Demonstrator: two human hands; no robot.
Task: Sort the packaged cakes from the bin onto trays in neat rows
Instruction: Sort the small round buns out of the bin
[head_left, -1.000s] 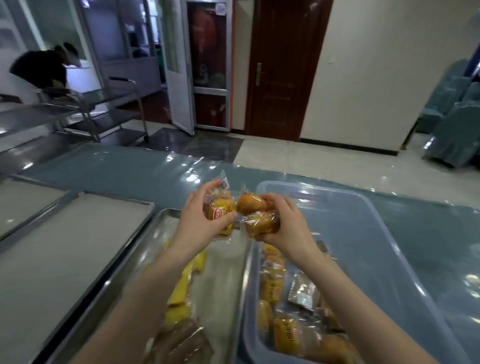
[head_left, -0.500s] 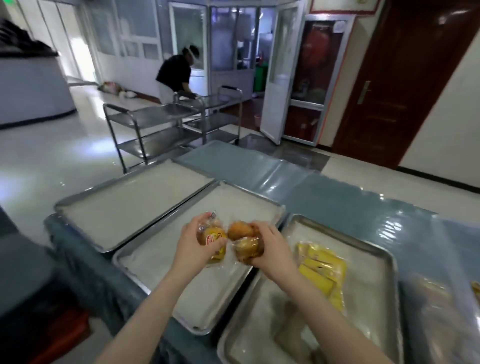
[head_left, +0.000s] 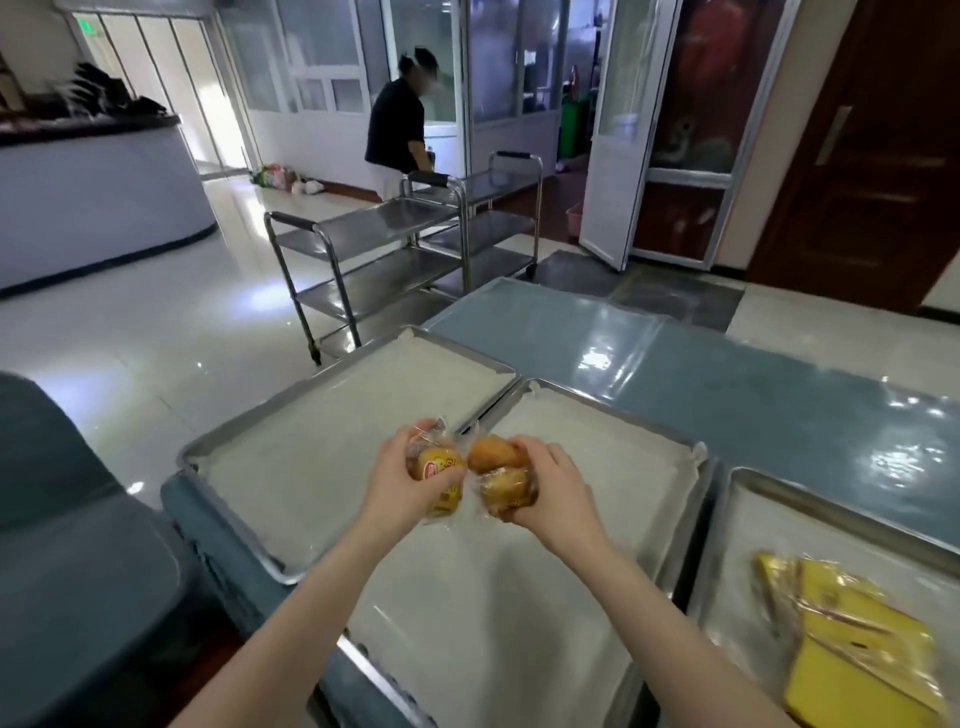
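- The left hand (head_left: 397, 480) is curled round one packaged cake (head_left: 439, 470). The cake is round and golden, in a crinkly clear wrapper with yellow print and a small red label. The thumb lies across its front, and the sealed end of the wrapper sticks up past the fingers.
- The right hand (head_left: 553, 491) grips two packaged cakes (head_left: 496, 457), one stacked above the other. Both are oval and browner, in glossy clear film, and the fingers wrap them from the far side.
- The hands are close together in the air. I cannot tell whether the wrappers between them touch.
- Directly below both hands lies the middle tray (head_left: 613, 415), a shallow rectangular metal pan with a raised rim. A pale, matt lining sheet covers its floor.
- Just left of the left hand sits the left tray (head_left: 291, 405), of the same make and lining. One of its sides runs just beside the middle tray.
- Well to the right of the right hand, and nearer the person, the right tray (head_left: 748, 499) holds yellow packaged cakes (head_left: 852, 644). These are flat rectangular slabs in shiny clear wrap, lying overlapped.
- All three trays rest on the surface (head_left: 737, 384), a blue-grey cloth under a glossy clear plastic sheet that catches the light beyond the hands.
- Further out, two steel trolleys (head_left: 384, 260) with tiered shelves stand on a polished pale floor.
- A person (head_left: 395, 130) in a dark top stands behind the trolleys.
- Far to the right of the hands is a dark brown wooden door (head_left: 872, 156).
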